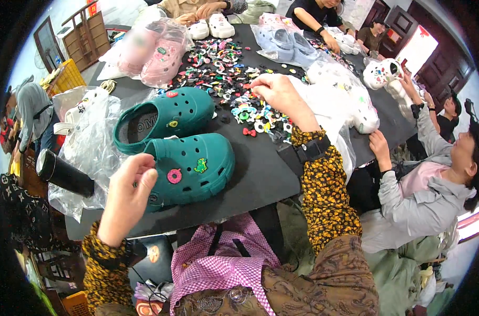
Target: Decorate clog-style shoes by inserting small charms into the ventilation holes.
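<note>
Two dark green clogs lie side by side on the black table. The nearer clog (210, 163) carries a pink doughnut charm (174, 176) and a green dinosaur charm (201, 165); the farther clog (189, 113) has a red and a yellowish charm. My left hand (128, 192) is curled at the nearer clog's heel end, its fingers closed on the rim; the exact grip is partly hidden. Over a pile of small colourful shoe charms (213, 66), my right hand (282, 97) reaches with thumb and fingertips pinched at a small red charm (247, 86).
Bagged pink clogs (154, 55), light blue clogs (289, 46) and white clogs (345, 100) stand around the pile. On the left are crumpled plastic bags and a black cylinder (65, 173). Co-workers sit along the far and right sides, one in a grey jacket (416, 197) close by.
</note>
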Demonstrator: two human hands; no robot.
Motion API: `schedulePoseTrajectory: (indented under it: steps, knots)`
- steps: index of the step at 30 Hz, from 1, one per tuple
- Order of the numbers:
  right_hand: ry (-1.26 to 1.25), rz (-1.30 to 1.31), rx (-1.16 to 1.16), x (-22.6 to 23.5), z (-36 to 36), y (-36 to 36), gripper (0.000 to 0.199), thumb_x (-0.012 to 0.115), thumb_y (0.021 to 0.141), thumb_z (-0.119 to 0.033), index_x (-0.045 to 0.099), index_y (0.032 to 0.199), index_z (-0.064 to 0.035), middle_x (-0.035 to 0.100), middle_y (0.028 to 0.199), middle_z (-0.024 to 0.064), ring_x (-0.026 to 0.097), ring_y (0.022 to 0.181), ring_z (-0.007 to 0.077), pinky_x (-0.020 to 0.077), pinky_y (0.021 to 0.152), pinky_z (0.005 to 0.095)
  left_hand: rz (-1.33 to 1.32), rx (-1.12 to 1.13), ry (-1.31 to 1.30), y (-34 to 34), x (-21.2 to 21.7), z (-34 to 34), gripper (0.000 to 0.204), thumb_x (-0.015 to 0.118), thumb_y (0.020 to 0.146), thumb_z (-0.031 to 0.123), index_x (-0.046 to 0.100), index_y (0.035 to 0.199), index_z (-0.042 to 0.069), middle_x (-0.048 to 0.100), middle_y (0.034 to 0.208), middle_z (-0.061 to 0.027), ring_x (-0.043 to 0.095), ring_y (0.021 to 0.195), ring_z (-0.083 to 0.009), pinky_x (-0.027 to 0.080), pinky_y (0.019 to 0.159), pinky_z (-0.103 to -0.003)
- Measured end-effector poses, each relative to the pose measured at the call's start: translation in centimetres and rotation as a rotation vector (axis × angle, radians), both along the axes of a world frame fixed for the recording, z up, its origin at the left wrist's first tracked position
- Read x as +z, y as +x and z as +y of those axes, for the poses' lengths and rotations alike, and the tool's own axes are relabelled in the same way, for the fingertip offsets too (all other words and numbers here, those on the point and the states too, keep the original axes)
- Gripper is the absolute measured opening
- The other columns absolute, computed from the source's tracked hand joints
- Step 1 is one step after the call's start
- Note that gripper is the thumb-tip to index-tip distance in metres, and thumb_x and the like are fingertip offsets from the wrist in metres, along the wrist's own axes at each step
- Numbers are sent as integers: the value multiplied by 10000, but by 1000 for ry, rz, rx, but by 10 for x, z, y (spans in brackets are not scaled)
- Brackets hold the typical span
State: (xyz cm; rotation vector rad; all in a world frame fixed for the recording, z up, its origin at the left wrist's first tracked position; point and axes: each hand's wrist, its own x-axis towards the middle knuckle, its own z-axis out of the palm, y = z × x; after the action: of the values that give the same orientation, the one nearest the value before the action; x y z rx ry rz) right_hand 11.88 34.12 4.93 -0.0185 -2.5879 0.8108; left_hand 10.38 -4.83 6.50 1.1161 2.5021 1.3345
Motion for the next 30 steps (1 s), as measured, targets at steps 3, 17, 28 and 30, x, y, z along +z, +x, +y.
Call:
schedulePoseTrajectory:
  steps: [3,17,28,30]
  knots:
    - [-199,3,0,6,-12,-4,173,585,825,-77,676,941,13,682,776,65,603,679,86,488,625,247,79,24,35,10,-13,5,237,585,896,99,542,1091,-28,566,998,-107,568,759,-163,469,719,-274]
    - [275,-195,135,-70,-49,-41,219,682,751,-151,653,914,-8,647,879,174,622,856,339,486,751,428,-179,196,204,2,-28,15,320,562,932,138,515,1177,-62,616,961,-78,561,851,-107,460,776,-243]
    - [-70,68,150,-67,-39,-41,121,556,823,-24,646,893,16,657,844,142,656,791,247,511,733,331,-59,193,105,1,-36,25,220,645,854,153,560,957,-22,535,751,-76,480,618,-120,409,567,-264]
    - [-312,44,194,-54,-45,-36,98,566,859,-24,645,903,14,652,818,65,630,759,131,501,700,270,-51,216,120,4,-35,28,220,647,855,161,558,944,-19,531,724,-72,476,599,-122,406,555,-271]
